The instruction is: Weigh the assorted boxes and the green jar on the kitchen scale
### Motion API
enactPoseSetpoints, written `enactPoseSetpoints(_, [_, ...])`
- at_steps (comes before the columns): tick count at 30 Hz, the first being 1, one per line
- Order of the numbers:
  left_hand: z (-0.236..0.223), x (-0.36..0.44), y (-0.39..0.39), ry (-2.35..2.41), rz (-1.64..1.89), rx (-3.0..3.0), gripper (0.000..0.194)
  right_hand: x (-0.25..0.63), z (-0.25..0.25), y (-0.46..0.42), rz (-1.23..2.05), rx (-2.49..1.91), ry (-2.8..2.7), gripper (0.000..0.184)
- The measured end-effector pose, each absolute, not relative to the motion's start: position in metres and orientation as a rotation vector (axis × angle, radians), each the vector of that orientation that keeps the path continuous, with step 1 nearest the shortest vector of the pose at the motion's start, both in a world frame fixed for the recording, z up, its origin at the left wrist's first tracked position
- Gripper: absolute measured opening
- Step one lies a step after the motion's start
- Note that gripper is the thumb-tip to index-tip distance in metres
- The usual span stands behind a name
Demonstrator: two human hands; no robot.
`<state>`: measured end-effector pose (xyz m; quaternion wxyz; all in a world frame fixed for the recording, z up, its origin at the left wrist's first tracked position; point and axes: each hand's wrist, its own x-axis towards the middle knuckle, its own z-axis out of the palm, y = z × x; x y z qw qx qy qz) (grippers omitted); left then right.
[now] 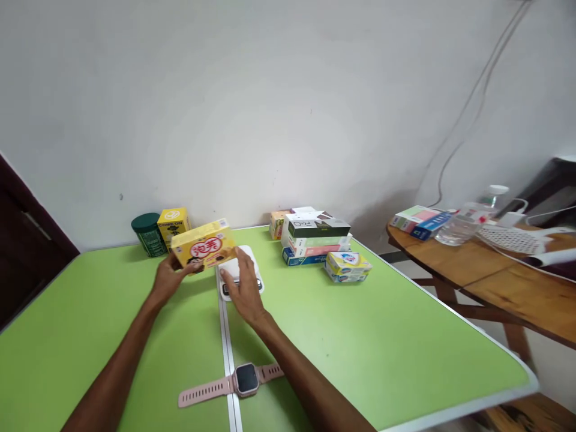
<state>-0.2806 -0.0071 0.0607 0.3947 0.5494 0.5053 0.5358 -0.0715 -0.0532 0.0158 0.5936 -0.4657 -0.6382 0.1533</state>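
My left hand point(170, 277) grips a yellow snack box point(204, 244) by its lower left corner and holds it just above the green table point(360, 336). The box hangs over the left edge of a small white scale point(240, 264). My right hand point(245, 287) lies on the scale's front, fingers stretched out over its display. A pink wristwatch point(234, 382) lies flat on the table near me, between my forearms.
A dark green can point(147, 234) and a yellow box point(173, 225) stand at the back left by the wall. A stack of boxes point(315, 239) and a small soap box point(347, 266) sit at the back right. A wooden table point(504, 276) with clutter stands to the right.
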Motion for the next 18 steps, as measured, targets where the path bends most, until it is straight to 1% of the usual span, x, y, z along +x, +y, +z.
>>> enactPoseSetpoints(3, [0.044, -0.242, 0.009, 1.158, 1.305, 1.441, 0.073, -0.043, 0.006, -0.044, 0.347, -1.162, -1.382, 0.062])
enactPoseSetpoints(5, [0.033, -0.229, 0.017, 1.142, 1.267, 1.467, 0.07, -0.028, -0.007, -0.04, 0.371, -1.194, -1.353, 0.064])
enactPoseSetpoints(9, [0.017, -0.221, 0.02, 1.192, 1.205, 1.536, 0.06, -0.014, -0.035, -0.034, 0.429, -1.217, -1.315, 0.063])
enactPoseSetpoints(13, [0.015, -0.221, 0.017, 1.239, 1.181, 1.619, 0.056, -0.014, -0.048, -0.03, 0.459, -1.22, -1.289, 0.062])
enactPoseSetpoints(16, [0.016, -0.222, 0.014, 1.283, 1.181, 1.67, 0.061, -0.008, -0.048, -0.029, 0.46, -1.213, -1.26, 0.064])
enactPoseSetpoints(18, [0.013, -0.226, 0.01, 1.339, 1.208, 1.663, 0.075, 0.002, -0.05, -0.029, 0.479, -1.222, -1.21, 0.065])
